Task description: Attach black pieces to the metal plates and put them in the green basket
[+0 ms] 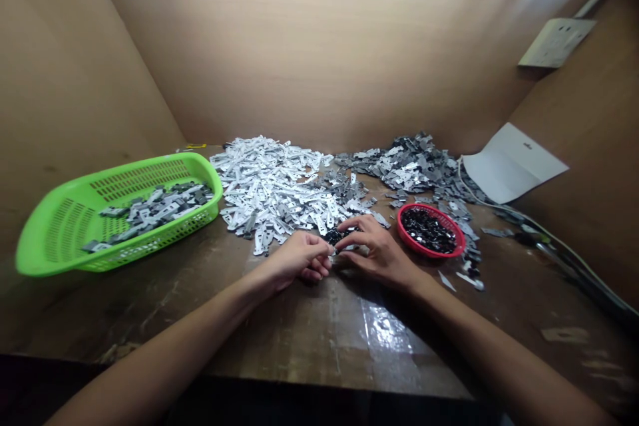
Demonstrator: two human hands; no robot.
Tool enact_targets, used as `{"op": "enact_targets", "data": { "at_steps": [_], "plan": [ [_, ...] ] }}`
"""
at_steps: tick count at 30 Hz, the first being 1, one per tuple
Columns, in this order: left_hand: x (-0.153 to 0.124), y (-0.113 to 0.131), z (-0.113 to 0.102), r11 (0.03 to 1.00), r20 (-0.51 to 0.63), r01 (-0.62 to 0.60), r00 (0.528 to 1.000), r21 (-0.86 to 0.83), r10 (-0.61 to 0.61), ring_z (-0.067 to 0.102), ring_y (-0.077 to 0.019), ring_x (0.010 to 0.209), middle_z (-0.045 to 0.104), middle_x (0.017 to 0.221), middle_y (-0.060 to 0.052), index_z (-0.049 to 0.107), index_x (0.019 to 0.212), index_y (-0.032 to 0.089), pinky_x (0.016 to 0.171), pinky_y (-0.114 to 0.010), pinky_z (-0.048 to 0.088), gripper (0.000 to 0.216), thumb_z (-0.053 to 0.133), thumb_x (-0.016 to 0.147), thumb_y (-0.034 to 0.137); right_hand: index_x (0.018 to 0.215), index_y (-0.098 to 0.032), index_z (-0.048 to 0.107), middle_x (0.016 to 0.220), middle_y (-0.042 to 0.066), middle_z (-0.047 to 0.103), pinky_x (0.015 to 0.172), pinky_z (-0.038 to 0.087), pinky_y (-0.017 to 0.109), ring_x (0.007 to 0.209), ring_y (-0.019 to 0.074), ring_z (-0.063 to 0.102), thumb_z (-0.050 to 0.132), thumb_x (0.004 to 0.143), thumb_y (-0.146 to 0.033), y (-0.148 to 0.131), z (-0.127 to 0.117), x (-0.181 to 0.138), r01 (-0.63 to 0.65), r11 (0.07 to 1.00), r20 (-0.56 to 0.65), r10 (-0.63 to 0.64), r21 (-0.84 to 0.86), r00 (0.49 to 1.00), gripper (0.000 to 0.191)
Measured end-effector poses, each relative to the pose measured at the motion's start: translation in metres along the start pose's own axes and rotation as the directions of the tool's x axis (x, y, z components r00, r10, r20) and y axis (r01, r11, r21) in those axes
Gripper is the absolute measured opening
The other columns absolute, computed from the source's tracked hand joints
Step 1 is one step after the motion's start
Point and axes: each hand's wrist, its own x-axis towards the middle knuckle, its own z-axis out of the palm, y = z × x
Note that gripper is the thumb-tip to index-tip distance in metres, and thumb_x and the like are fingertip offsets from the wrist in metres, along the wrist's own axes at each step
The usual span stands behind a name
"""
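My left hand is closed in a pinch at the front of the pile, its fingertips around something too small to make out. Close beside it, my right hand has its fingers curved and apart, with thumb and index near the left fingertips. Behind the hands lies a small heap of shiny black parts, partly hidden by them. A large pile of flat silver metal pieces spreads just beyond. Right of my right hand stands a red round basket holding many small black parts.
At the left stands a green plastic basket with grey assembled-looking pieces. Darker metal pieces are heaped at the back right. A white card leans by the right wall, near a cable. A socket hangs above.
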Motion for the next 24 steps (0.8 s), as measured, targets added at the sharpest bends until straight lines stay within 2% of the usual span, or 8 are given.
{"op": "enact_targets", "data": {
  "at_steps": [9, 18, 24],
  "plan": [
    [0.0018, -0.0022, -0.0007, 1.0, 0.003, 0.01, 1.0, -0.007, -0.01, 0.056, -0.0085, 0.054, 0.061, 0.073, -0.007, 0.056, 0.08, 0.011, 0.048, -0.016, 0.043, 0.024, 0.058, 0.073, 0.033, 0.089, -0.026, 0.063, 0.112, -0.002, 0.049, 0.094, 0.035, 0.029, 0.107, 0.01, 0.041, 0.053, 0.082, -0.028, -0.0012, 0.0014, -0.0011, 0.022, 1.0, 0.006, -0.022, -0.01, 1.0, 0.013],
    [0.0017, -0.0012, 0.0, 0.999, -0.011, 0.01, 1.0, -0.038, -0.011, 0.055, -0.0076, 0.053, 0.061, 0.071, -0.006, 0.057, 0.082, 0.01, 0.049, -0.016, 0.044, 0.026, 0.06, 0.071, 0.034, 0.086, -0.02, 0.064, 0.109, 0.002, 0.052, 0.091, 0.037, 0.033, 0.103, 0.0143, 0.04, 0.05, 0.082, -0.026, -0.0088, 0.0034, -0.0012, 0.058, 0.992, -0.031, -0.061, -0.11, 0.998, 0.016],
    [0.0032, -0.0027, -0.0013, 0.999, -0.011, 0.014, 1.0, -0.037, -0.014, 0.055, -0.0078, 0.054, 0.06, 0.073, -0.007, 0.056, 0.082, 0.01, 0.049, -0.017, 0.044, 0.026, 0.06, 0.072, 0.034, 0.088, -0.02, 0.065, 0.109, 0.003, 0.052, 0.089, 0.038, 0.032, 0.103, 0.0144, 0.042, 0.051, 0.081, -0.023, -0.0079, 0.0049, -0.0025, 0.057, 0.996, -0.042, -0.059, -0.064, 0.997, 0.015]
  ]
}}
